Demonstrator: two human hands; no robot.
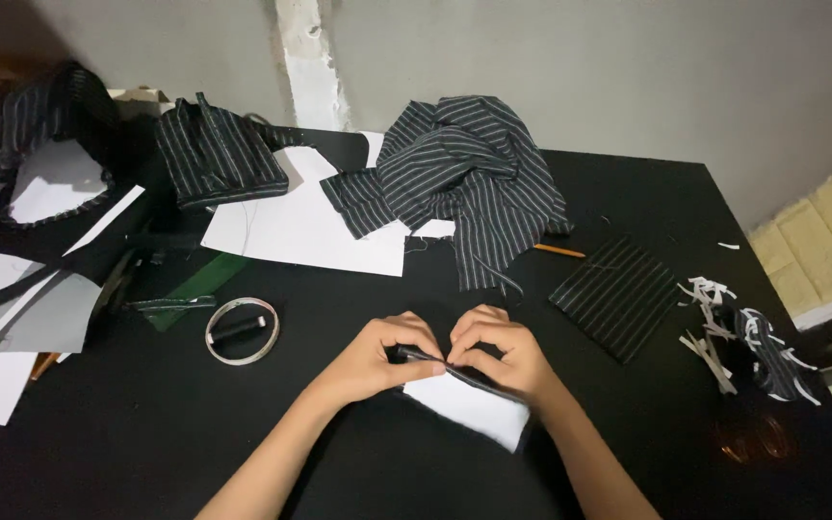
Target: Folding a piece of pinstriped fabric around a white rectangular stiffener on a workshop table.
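near the front edge of the black tabletop (628,462), the left hand (377,361) and right hand (505,354) meet, both pinching the dark folded edge of a small fabric piece (469,403) whose white side faces up. it lies flat under the fingertips. just left sits a metal ring (242,330) around a black thread spool (240,330). farther back lie a crumpled striped cloth (464,178) and white paper sheet (305,226); a striped square (616,295) lies right.
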